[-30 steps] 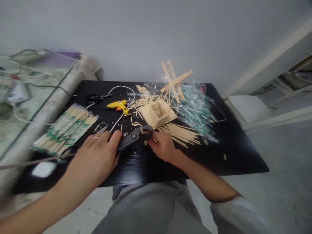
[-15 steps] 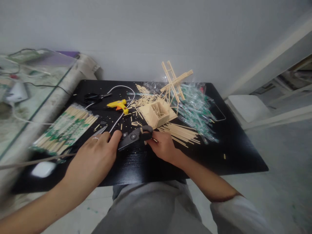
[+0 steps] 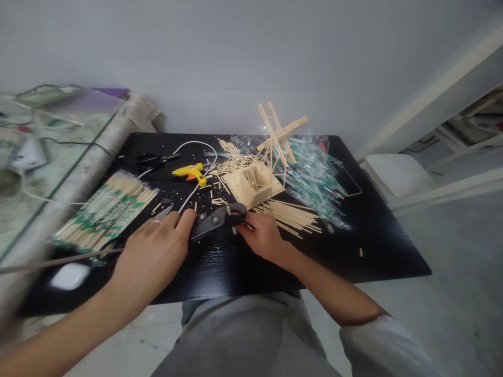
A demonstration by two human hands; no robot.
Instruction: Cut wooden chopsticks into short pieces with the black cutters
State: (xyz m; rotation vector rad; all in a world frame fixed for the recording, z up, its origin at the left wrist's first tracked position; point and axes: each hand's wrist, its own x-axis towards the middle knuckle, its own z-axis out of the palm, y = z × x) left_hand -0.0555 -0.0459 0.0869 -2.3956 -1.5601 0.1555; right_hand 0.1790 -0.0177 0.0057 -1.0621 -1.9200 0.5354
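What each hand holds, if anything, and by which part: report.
The left hand grips the cutter by its handle end; whether the right hand, beside the cutter's head, holds anything cannot be told.

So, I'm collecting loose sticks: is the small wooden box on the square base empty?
Not empty: through the wooden box's open top, thin sticks show inside.

a craft corner in a room, probably at home, though the edges are blurred: a black desk (image 3: 334, 262) against a plain wall (image 3: 212, 52) carries a yellow glue gun (image 3: 193, 173), scissors (image 3: 151, 160), wooden sticks (image 3: 291, 215) and snippets (image 3: 218, 201). a sheet of glass (image 3: 66, 167) covers a pale cloth (image 3: 138, 110) on the left; a white stool (image 3: 396, 175) stands on a pale floor (image 3: 456, 267) at right.
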